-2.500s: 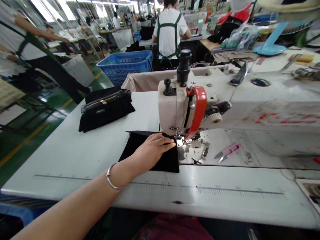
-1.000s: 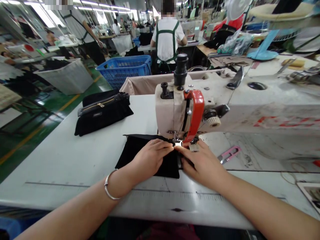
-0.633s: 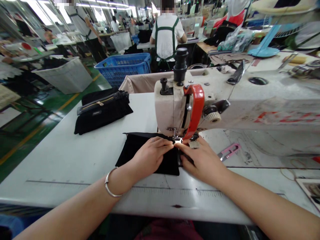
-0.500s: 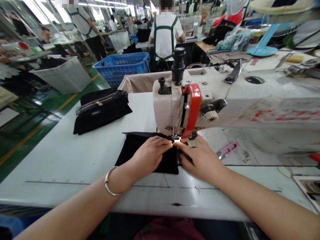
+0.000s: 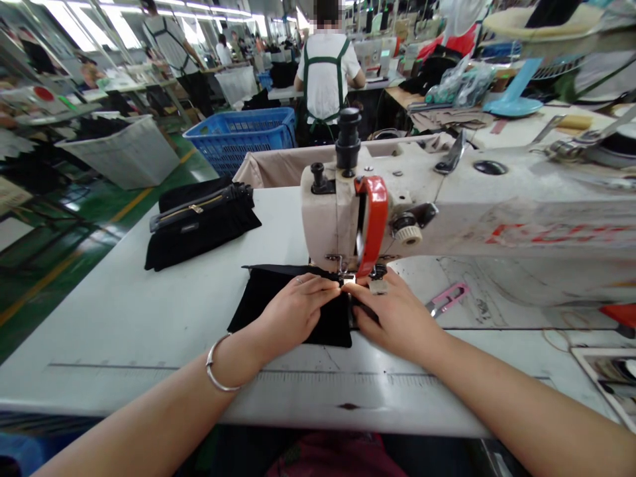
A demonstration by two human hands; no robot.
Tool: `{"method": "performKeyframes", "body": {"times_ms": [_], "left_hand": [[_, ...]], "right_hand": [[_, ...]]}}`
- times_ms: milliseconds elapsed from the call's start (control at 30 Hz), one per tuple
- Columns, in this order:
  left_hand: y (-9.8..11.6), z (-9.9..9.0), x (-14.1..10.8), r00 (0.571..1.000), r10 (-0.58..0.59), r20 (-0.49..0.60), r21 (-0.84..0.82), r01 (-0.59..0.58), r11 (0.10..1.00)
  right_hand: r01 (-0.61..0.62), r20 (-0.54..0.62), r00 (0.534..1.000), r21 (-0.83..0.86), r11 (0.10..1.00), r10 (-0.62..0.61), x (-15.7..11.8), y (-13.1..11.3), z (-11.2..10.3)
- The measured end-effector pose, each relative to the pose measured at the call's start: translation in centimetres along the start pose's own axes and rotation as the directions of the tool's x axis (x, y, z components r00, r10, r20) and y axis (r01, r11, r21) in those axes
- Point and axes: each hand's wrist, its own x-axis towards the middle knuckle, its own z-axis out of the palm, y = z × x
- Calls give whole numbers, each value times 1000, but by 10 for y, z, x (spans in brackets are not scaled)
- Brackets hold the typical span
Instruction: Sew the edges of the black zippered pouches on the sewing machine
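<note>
A black fabric piece [image 5: 268, 291] lies flat on the sewing machine's bed, with its right edge at the presser foot [image 5: 349, 279]. My left hand [image 5: 293, 308] presses on the fabric from above, its fingers drawn together and their tips close to the foot. On the other side, my right hand [image 5: 397, 315] is closed at the fabric's right edge, index fingertip beside the foot and other fingers partly hidden behind the machine parts. Over both hands stands the white sewing machine [image 5: 322, 225] with its orange guard [image 5: 373, 225].
Pink-handled thread snips [image 5: 450, 298] lie right of my right hand. A stack of black zippered pieces [image 5: 203, 225] rests on the table's left. Beyond stand a blue basket [image 5: 243, 132], a cloth-lined bin [image 5: 268, 169] and a seated person [image 5: 325, 76].
The view has shifted slightly, so the machine appears a little further left and lower. Both hands keep their places on the fabric by the foot.
</note>
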Motion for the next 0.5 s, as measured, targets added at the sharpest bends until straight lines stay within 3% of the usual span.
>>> {"method": "performKeyframes", "body": {"times_ms": [100, 200, 267, 500], "left_hand": [[1, -2, 1, 1000, -5, -3, -1, 5, 1000], [1, -2, 2, 1000, -4, 1, 6, 4, 1000], [0, -2, 2, 1000, -3, -1, 5, 3, 1000], [2, -1, -1, 1000, -5, 16, -1, 5, 1000]], "right_hand": [[-88, -201, 974, 93, 992, 105, -1, 8, -7], [-291, -403, 856, 141, 946, 323, 0, 18, -14], [-357, -416, 823, 154, 921, 388, 3, 21, -15], [-417, -335, 816, 221, 882, 470, 3, 23, -21]]}}
